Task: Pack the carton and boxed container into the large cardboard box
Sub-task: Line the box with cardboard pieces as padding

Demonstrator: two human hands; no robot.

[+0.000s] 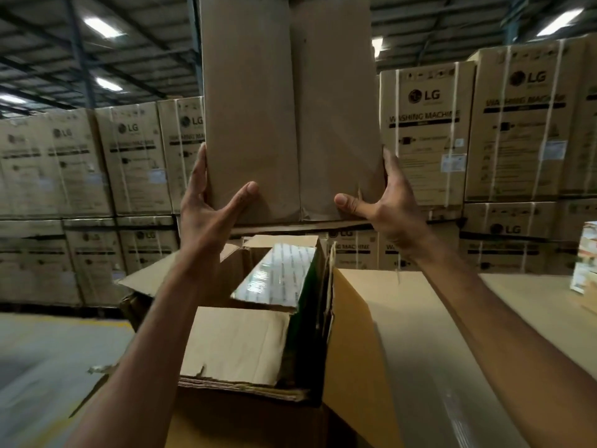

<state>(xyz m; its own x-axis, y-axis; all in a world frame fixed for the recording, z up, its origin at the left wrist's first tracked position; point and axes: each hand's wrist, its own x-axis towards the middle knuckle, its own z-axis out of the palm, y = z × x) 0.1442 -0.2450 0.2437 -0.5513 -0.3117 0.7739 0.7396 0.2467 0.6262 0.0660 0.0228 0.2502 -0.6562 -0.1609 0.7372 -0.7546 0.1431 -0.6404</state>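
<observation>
Nearest the lens, two bare forearms reach up and away over a large open corrugated cardboard box [235, 344]; its creased flaps are folded outward, the near one torn ragged along its edge, the right one standing smooth and tan. Inside, close to the right wall of that box, sits a dark-green-sided boxed container [277, 273]; its top is glossy, seemingly wrapped in clear film, though blur keeps the print unreadable. Above the far edge of the large box and clear of it, a tall plain brown cardboard carton [287, 108] is held upright in the air; it is matt, with a vertical seam down its front face. The left hand [206, 205] grips its lower left corner, thumb splayed wide and pressed flat on the front face, fingers together along the left side; the right hand [384, 205] mirrors it at the lower right corner, thumb on the front, fingers laid up the right side. To the right lies a broad flat cardboard surface [500, 318] crossed by a strip of shiny tape; a small colourful printed pack [586, 257] stands at its far right edge. Behind, strapped printed washing-machine boxes [426, 130] are stacked in rows on a grey concrete floor [48, 350]; strip lights [103, 25] hang under a ribbed metal roof.
</observation>
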